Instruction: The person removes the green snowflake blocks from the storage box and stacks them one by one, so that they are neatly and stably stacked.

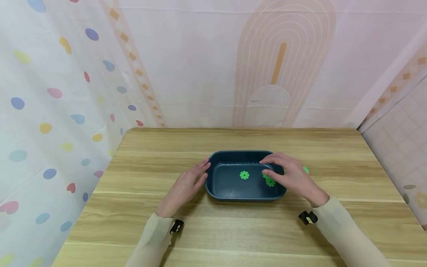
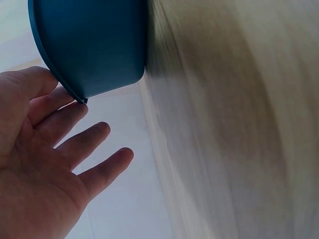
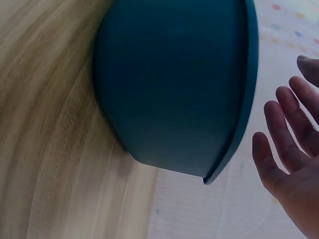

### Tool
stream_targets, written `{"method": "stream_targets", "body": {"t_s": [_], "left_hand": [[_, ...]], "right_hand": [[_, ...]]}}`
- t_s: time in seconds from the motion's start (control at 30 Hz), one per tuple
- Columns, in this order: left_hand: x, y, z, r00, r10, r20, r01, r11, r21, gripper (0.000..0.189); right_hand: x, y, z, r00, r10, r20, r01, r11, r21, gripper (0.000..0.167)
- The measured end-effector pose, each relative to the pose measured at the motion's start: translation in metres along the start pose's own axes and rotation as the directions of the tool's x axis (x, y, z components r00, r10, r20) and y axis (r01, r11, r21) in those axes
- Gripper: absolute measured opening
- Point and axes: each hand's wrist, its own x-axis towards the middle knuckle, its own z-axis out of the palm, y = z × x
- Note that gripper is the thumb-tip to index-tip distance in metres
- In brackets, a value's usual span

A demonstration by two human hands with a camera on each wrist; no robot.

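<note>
A dark blue oblong tray [image 1: 233,196] with rounded ends rests on the wooden table. Inside it, a small green notched disc [image 1: 244,175] lies near the middle. More green discs [image 1: 270,182] lie close together at the right end, partly covered by my right thumb. My left hand [image 1: 183,187] touches the tray's left rim with fairly straight fingers; in the left wrist view its fingertips meet the rim of the tray [image 2: 94,45]. Over the right end hovers my right hand [image 1: 293,176], thumb and fingers apart and nothing between them. The right wrist view shows those fingers spread beside the rim.
Another green disc [image 1: 305,170] lies on the wooden table [image 1: 140,155] just right of the tray, partly behind my right hand. Patterned curtains [image 1: 200,66] hang along the table's back and sides. Each sleeve cuff carries a small black device [image 1: 176,226].
</note>
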Motion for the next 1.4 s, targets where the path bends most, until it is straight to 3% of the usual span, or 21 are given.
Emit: {"method": "stream_targets", "body": {"t_s": [0.3, 0.93, 1.4], "left_hand": [[0.0, 0.001, -0.001, 1.0, -0.013, 0.008, 0.013, 1.0, -0.007, 0.042], [0.0, 0.002, -0.002, 1.0, -0.008, 0.004, 0.008, 1.0, -0.01, 0.042], [0.0, 0.002, -0.002, 1.0, -0.012, 0.018, 0.012, 1.0, -0.002, 0.043]], "right_hand": [[0.012, 0.002, 0.009, 0.995, -0.021, 0.101, 0.023, 1.0, -0.014, 0.031], [0.029, 0.009, 0.023, 0.957, 0.009, 0.289, -0.006, 1.0, -0.011, 0.034], [0.041, 0.012, 0.039, 0.931, 0.014, 0.364, 0.001, 0.999, -0.04, 0.034]]}}
